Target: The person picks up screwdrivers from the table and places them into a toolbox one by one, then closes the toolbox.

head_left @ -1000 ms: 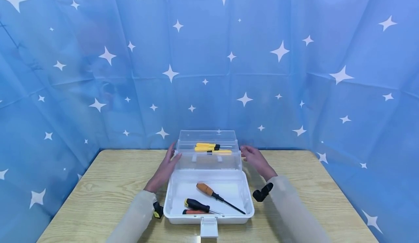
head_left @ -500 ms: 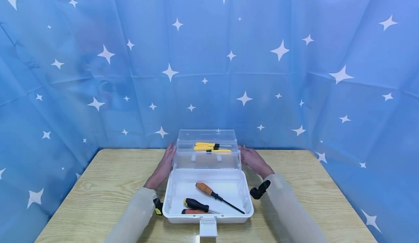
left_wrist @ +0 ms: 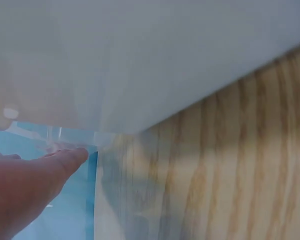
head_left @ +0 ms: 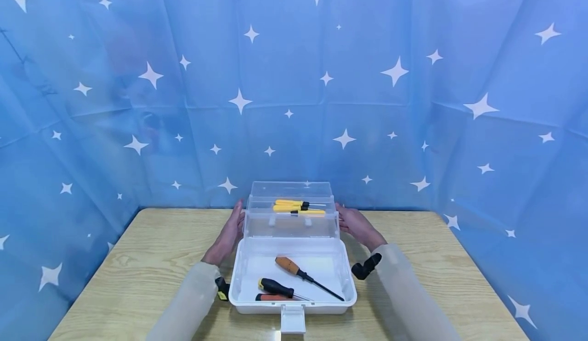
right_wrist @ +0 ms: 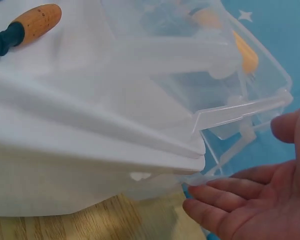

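Note:
A white toolbox [head_left: 250, 309] stands with its lid up and its clear trays [head_left: 290, 227] raised at the back. In its base lie a wooden-handled screwdriver [head_left: 288, 265], a black-handled screwdriver [head_left: 276, 287] and a partly hidden red handle [head_left: 271, 297]. Several yellow-handled screwdrivers [head_left: 288, 208] rest in the trays. My left hand [head_left: 229, 235] is at the left rear side, fingers extended, fingertips partly hidden behind the clear plastic. At the right rear, my right hand [head_left: 359, 227] has fairly straight fingers [right_wrist: 222, 197] touching or very near the clear part, thumb apart.
The box rests on a wood-grain table [head_left: 151, 259], its white front latch [head_left: 292, 319] hanging down toward the near side. Behind the table's back edge hangs a blue curtain [head_left: 294, 147] with white stars, close behind the raised lid.
My left hand has slid forward and its thumb has come off the tray's near side. My right hand has shifted slightly inward toward the box. The toolbox and screwdrivers stay put.

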The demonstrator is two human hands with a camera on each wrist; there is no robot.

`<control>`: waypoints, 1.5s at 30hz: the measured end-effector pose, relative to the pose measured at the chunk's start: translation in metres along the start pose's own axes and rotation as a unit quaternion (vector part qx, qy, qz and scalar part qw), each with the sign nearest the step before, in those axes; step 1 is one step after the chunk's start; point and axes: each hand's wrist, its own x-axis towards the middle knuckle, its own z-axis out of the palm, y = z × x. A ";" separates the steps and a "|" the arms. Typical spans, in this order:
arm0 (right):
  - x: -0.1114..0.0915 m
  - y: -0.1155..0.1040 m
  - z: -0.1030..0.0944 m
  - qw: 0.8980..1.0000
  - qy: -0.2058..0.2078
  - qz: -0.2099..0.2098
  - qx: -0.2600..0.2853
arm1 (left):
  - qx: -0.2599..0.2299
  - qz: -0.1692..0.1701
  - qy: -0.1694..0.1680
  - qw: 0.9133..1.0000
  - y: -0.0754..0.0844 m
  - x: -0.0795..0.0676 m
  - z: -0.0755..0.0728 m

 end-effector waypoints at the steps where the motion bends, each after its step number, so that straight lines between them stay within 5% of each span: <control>1: -0.001 0.000 0.000 1.000 0.001 -0.003 -0.001 | -0.002 0.003 -0.004 1.000 0.000 0.000 0.000; 15: -0.004 -0.005 0.001 0.999 0.010 -0.013 0.039 | -0.025 0.010 0.022 0.999 0.006 0.000 0.001; 25: -0.003 -0.002 0.003 0.998 0.008 -0.031 0.062 | -0.095 0.025 0.012 0.995 0.007 0.003 -0.001; 32: -0.004 -0.003 0.000 0.991 -0.022 -0.077 0.107 | -0.096 0.048 0.016 0.994 0.016 0.001 -0.003; 39: -0.008 -0.009 -0.004 0.982 -0.010 -0.092 0.162 | -0.090 0.066 0.006 0.994 0.026 -0.001 -0.005; 45: -0.012 -0.011 -0.005 0.986 0.005 -0.099 0.133 | -0.069 0.076 -0.007 0.995 0.028 -0.003 -0.005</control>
